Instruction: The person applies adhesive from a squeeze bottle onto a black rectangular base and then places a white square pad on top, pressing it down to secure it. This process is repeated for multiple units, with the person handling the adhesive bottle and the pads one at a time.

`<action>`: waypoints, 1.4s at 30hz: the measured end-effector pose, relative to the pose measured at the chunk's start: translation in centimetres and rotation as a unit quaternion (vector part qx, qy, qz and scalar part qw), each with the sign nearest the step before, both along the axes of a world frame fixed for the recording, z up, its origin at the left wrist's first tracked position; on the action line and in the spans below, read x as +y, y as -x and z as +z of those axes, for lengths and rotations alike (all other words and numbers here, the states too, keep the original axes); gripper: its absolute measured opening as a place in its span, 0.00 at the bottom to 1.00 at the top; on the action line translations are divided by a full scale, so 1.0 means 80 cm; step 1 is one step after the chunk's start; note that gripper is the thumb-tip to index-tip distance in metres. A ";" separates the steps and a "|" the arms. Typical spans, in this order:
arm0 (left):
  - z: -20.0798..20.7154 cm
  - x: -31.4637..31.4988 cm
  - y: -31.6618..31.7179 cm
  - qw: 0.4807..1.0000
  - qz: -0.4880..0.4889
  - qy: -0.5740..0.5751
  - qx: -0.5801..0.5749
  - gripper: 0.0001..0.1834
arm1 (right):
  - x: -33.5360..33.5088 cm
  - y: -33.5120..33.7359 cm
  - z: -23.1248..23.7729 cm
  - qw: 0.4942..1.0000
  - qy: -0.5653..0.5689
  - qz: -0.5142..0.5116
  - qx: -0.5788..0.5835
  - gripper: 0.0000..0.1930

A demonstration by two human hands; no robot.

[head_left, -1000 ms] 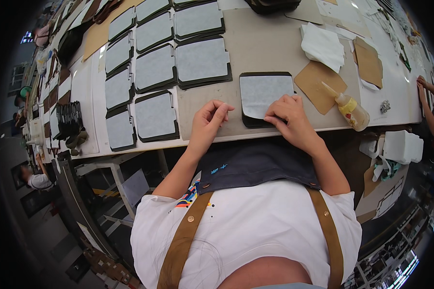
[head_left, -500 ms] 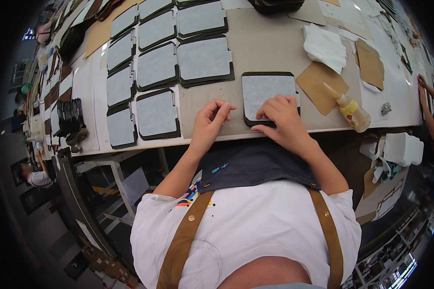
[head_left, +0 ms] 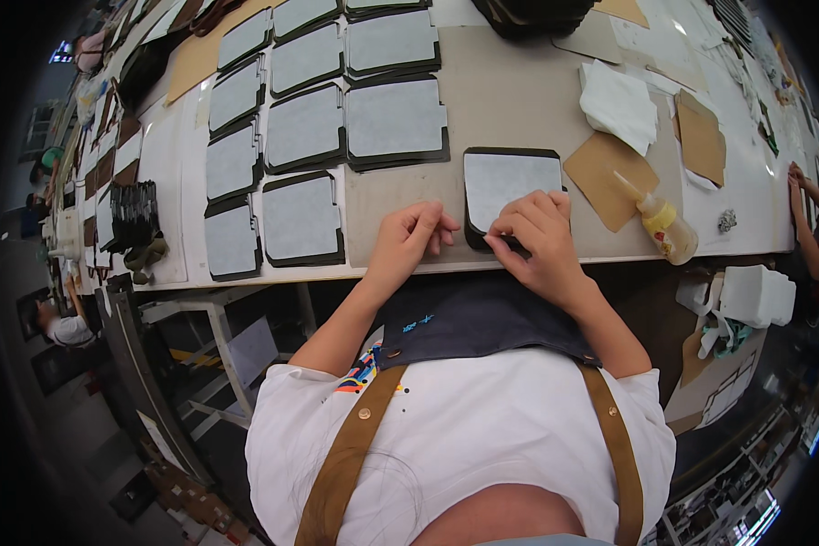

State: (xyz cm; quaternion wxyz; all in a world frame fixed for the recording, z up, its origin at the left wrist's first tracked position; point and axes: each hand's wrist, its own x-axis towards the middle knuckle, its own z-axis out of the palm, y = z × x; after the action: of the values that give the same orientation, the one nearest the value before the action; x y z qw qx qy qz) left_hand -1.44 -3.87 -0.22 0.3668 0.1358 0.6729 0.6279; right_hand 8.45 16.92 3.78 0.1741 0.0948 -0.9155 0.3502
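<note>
While the right hand (head_left: 539, 238) bends over the near right corner of the small stack (head_left: 510, 180), the left hand (head_left: 413, 238) hangs just beside that stack's near left corner, apart from it. The stack, black sheets with a pale grey one on top, lies on the grey board (head_left: 391, 205), close to the near edge of the table (head_left: 168, 259). It looks almost square, so no long axis stands out; its sides run roughly along and across the near edge. From the left hand it lies to the right and slightly farther off. The right hand is clearly the nearer one, its thumb and forefinger drawn together at the stack's near side. Whether they pinch a sheet or only touch it, I cannot tell. The left hand is loosely curled, its fingertips folded inward, and I cannot make out anything between them.

Toward the table's right end, a glue bottle (head_left: 670, 235) leans across a brown card (head_left: 610, 180); rows of similar stacks (head_left: 304, 218) fill the left side.

The right hand hides the stack's near right corner, the sheets underneath show only as dark rims, and the picture's top edge cuts off the farthest stacks and a black bundle (head_left: 541, 16).
</note>
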 end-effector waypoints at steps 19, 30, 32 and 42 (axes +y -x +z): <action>0.010 -0.199 0.353 0.813 0.305 0.215 0.447 0.15 | 0.042 -0.026 0.000 0.982 -0.024 -0.186 0.019 0.07; -0.078 -0.285 0.502 0.671 0.393 0.399 0.485 0.16 | 0.098 -0.061 -0.005 0.941 -0.054 -0.332 0.012 0.08; -0.079 -0.263 0.483 0.602 0.393 0.446 0.533 0.14 | 0.123 -0.080 -0.001 0.907 -0.087 -0.409 0.047 0.10; 0.009 -0.126 0.335 0.747 0.183 0.256 0.586 0.08 | 0.220 -0.180 -0.031 0.810 0.297 -0.485 -0.142 0.33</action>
State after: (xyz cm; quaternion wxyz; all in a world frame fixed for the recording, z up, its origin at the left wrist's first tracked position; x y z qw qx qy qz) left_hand -28.24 -13.91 0.51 -0.2004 0.2519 0.9031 0.2843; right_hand 22.84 34.54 1.29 0.2089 -0.4690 -0.7080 0.4849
